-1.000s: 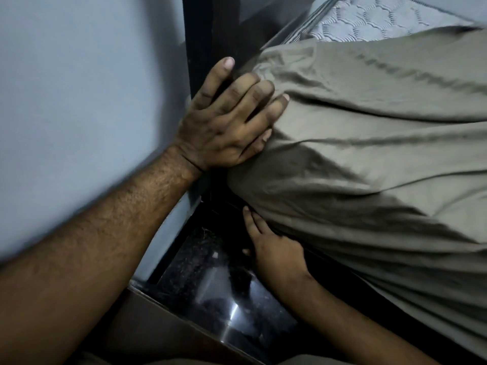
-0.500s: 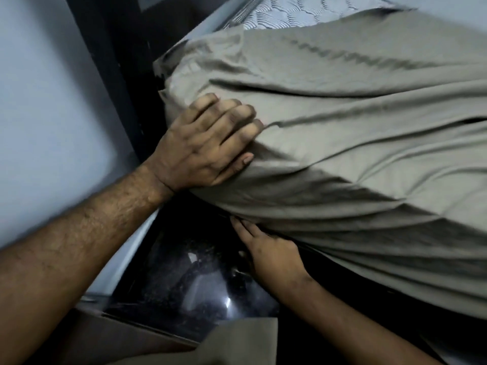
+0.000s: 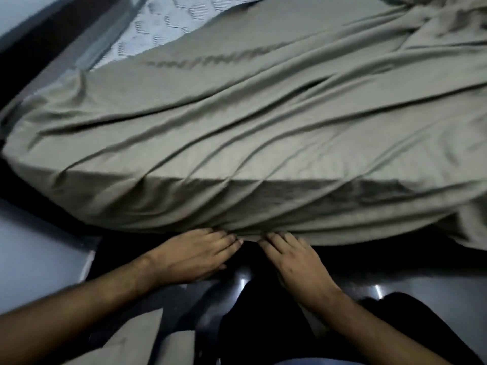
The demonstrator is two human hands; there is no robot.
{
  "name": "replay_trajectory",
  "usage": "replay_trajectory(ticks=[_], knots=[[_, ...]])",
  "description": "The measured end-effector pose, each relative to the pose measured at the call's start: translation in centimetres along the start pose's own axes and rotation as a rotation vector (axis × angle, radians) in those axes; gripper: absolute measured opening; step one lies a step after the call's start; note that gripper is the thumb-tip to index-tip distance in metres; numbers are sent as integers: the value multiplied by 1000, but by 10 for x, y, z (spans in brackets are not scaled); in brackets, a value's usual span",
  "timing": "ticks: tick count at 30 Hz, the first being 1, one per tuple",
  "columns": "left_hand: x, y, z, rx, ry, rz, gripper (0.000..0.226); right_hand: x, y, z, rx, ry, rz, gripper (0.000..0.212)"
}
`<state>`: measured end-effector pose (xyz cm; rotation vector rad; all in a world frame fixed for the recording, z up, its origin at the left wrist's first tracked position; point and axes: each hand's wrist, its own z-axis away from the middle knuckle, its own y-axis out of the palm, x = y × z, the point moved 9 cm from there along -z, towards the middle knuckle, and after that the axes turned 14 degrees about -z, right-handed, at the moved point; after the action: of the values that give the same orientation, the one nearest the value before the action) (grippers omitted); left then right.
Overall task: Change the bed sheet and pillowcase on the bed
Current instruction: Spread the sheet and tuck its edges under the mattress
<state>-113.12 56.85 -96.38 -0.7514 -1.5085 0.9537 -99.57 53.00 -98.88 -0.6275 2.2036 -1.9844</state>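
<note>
At the lower edge of the mattress (image 3: 163,30), both hands are now working side by side: the left hand (image 3: 195,255), which half a second ago was pressing flat on the covered corner beside the wall, is down at the hem next to the right hand (image 3: 295,259). Both are lying with fingers fairly straight, tips pushing the olive bed sheet (image 3: 263,143) in under the mattress, gripping nothing so far as can be seen. That suggests the corner is judged seated and the tucking is moving along the near side. The sheet is covering the near corner and side of the mattress, but it is lying in long loose folds, and quilted mattress is showing bare at the far upper left. The far edge probably needs pulling over next. Below the mattress, the dark glossy floor (image 3: 421,288) is giving the hands room; a wall (image 3: 34,259) is closing in left of the mattress corner.
</note>
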Motion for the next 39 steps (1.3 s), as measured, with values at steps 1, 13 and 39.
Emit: replay_trajectory(ticks=[1,13,39], knots=[[-7,6,-21,59,-27,44,63,-19,-7,15,-29,39,0,49],[-23,24,-157,923,-3,305,68,-137,-38,81,-209,-31,175,28],[-116,12,-132,129,-666,467,19,-142,-19,137,-175,31,-39,19]])
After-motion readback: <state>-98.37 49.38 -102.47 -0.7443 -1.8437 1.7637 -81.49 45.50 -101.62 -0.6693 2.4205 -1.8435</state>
